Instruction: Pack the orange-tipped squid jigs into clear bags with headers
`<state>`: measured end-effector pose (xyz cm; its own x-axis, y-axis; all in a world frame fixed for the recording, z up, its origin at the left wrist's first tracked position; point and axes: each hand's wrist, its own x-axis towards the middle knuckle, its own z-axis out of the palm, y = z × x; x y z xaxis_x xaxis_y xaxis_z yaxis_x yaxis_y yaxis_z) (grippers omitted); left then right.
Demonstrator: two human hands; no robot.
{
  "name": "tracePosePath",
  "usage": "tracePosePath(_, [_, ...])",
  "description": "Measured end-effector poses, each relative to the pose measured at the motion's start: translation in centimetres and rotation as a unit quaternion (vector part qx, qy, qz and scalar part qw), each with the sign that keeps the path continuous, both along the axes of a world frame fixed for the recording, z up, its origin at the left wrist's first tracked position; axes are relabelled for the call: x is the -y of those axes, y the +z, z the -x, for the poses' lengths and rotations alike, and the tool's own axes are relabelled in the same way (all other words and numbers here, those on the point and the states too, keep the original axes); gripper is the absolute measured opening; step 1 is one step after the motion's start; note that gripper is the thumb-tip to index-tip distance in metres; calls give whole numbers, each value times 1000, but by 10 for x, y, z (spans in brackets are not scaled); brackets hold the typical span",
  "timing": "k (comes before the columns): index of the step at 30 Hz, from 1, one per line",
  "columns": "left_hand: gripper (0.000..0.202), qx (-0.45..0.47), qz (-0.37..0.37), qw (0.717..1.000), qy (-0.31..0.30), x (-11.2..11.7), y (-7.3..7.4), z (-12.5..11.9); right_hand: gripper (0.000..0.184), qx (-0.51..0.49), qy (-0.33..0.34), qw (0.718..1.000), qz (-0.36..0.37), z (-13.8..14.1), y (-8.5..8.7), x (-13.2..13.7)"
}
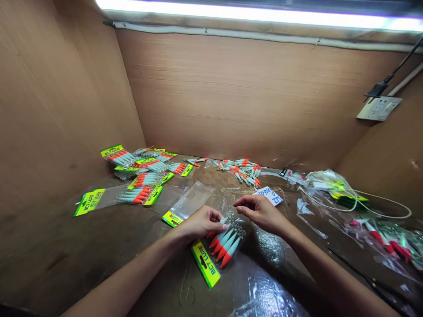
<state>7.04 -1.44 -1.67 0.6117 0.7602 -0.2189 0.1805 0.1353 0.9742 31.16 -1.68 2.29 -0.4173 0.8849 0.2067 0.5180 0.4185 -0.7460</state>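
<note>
My left hand [201,222] is closed in a pinch on a row of pale blue lures with orange tips [225,243], which lie in a clear bag with a yellow BCT LURE header card [205,263]. My right hand [259,212] hovers just right of the lures' hook ends, its fingers curled loosely with nothing visible in them. An empty clear bag with a yellow header [187,205] lies just behind my left hand.
Several filled lure packs [145,174] are piled at the back left. A heap of loose lures [243,169] lies at the back centre beside a white paper label [269,195]. Plastic bags, a white cord [357,200] and red lures [385,240] lie at right. Wooden walls enclose the bench; a wall socket [378,108] sits at right.
</note>
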Motion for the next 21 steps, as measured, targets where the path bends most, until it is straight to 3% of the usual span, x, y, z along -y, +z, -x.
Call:
tracePosePath(4, [64, -74, -30, 997, 1, -1, 1, 1, 22, 49, 17, 996, 71, -3, -8, -1])
tracePosePath(6, [71, -123, -122, 985, 27, -1, 3, 3, 23, 72, 28, 992, 95, -5, -13, -2])
tracePosePath(8, [65, -173, -221, 958, 54, -1, 9, 7, 23, 83, 29, 991, 103, -6, -19, -4])
tracePosePath(10, [57, -219, -268, 937, 52, 0, 15, 11, 23, 82, 22, 991, 102, -5, -23, -7])
tracePosePath(14, [47, -273, -284, 919, 17, 3, 21, 17, 23, 67, 23, 994, 86, -2, -32, -10])
tracePosePath(21, [36, -258, -319, 911, 37, 9, 10, 17, 21, 63, 43, 996, 50, 3, -36, -9])
